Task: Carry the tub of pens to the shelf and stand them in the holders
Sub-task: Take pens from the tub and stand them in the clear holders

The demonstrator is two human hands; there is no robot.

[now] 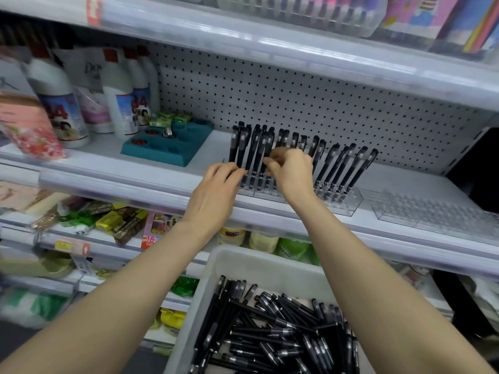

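A white tub [259, 265] sits low in front of me, holding several loose black pens [272, 327]. On the middle shelf a clear holder [348, 203] carries several black pens standing upright [343, 168]. My left hand [216, 190] reaches to the holder's left end, its fingertips pinched on a standing pen. Just right of it, my right hand [290, 171] pinches the barrel of another upright pen among the row. A second clear holder [432, 214] lies further right with nothing in it.
A teal tray with round holes [167, 144] and white bottles [62, 103] stand at the shelf's left. A pegboard backs the shelf. Packets and bottles fill the lower shelves; boxed goods sit on the shelf above.
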